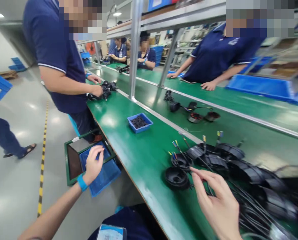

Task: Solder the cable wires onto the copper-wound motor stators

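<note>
My right hand (pixel 216 196) reaches over the green bench, its thumb and forefinger pinched at the edge of the black round housings; what lies between the fingertips is too small to make out. Closest to it are an open, cup-shaped black housing (pixel 176 177) and a second black housing (pixel 181 160) behind, with coloured wire ends sticking up. My left hand (pixel 95 162), with a blue band at the wrist, hangs off the bench edge above a blue bin (pixel 105 178). Its fingers are curled toward the thumb, and anything in them is hidden.
More black housings (pixel 235 151) and grey-black cables (pixel 253 206) crowd the right side. A small blue tray (pixel 147 126) of black parts stands mid-bench. Wired motor parts (pixel 195 116) lie beyond a metal post (pixel 134 50). A co-worker (pixel 54 50) handles black parts at left; another (pixel 213 60) stands opposite.
</note>
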Motion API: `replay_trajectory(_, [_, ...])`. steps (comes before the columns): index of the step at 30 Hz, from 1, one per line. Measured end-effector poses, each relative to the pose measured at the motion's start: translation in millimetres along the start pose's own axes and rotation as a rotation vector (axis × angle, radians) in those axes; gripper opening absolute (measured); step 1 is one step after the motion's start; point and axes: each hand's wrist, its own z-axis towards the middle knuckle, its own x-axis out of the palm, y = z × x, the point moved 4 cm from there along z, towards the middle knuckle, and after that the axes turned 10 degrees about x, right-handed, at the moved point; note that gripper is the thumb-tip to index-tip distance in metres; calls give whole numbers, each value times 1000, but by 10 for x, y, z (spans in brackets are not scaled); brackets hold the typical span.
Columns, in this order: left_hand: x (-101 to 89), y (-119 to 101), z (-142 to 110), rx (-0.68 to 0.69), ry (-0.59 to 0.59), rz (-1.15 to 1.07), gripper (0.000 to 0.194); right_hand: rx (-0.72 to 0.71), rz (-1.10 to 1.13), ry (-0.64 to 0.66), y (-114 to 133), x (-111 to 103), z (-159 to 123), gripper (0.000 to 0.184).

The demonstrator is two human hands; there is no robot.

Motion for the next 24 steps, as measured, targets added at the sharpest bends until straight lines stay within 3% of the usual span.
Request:
replay_trajectory(1, [144, -180, 428, 123, 11, -52, 18, 1, -9, 27, 46, -77, 26, 17])
replay_trajectory(4, [610, -671, 1440, 434, 274, -92, 20, 3, -47, 165, 225, -321, -11, 16])
replay_trajectory(6, [947, -808, 1892, 494, 420, 23, 21, 20, -94, 344, 344, -451, -125, 18])
replay_trajectory(8, [1356, -786, 2183, 486, 616, 204, 22, 85, -177, 528, 413, -568, -282, 21])
replay_trajectory(11, [1947, -607, 2370, 438, 938, 373, 30, 237, -318, 661, 416, -764, -538, 23])
replay_trajectory(14, [2243, -496, 2446, 427, 1001, 377, 37, 357, -408, 668, 381, -927, -792, 27])
replay_trajectory(19, [2231, -534, 2505, 363, 918, 256, 26, 419, -454, 684, 386, -1001, -1113, 52])
replay_trajectory(24, [2176, -464, 2518, 267, 867, 100, 22, 427, -379, 744, 600, -1088, -1257, 71])
